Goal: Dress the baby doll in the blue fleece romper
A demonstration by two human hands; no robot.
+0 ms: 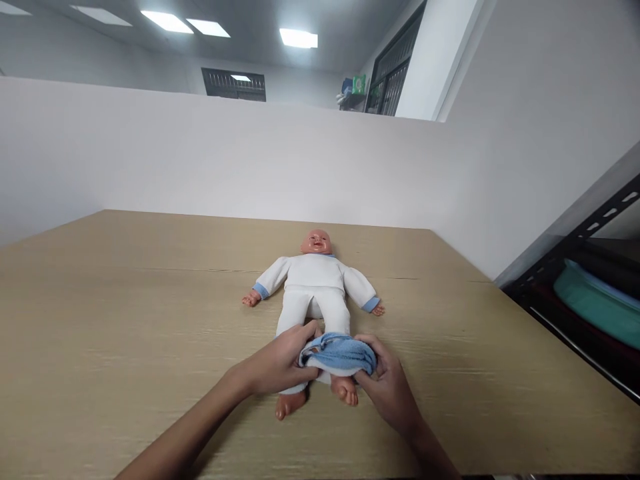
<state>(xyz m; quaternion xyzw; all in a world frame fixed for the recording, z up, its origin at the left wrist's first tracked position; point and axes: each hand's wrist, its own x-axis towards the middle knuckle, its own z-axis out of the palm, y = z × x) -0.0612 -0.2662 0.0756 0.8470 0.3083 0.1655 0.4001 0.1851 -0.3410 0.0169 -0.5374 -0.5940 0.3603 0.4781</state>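
Note:
A baby doll [314, 281] in a white suit with blue cuffs lies on its back on the wooden table [125, 313], head away from me, arms spread. A bunched blue garment with a white lining [338, 353] sits around its lower legs, just above the bare feet. My left hand [280, 363] grips the garment's left side, fingers curled over the edge. My right hand [386, 383] grips its right side, thumb on the cloth.
A white partition wall [200, 160] stands behind the table's far edge. At the right is a dark metal shelf rack [590, 267] holding a teal folded item [597, 303]. Bare table surface stretches to the left and right of the doll.

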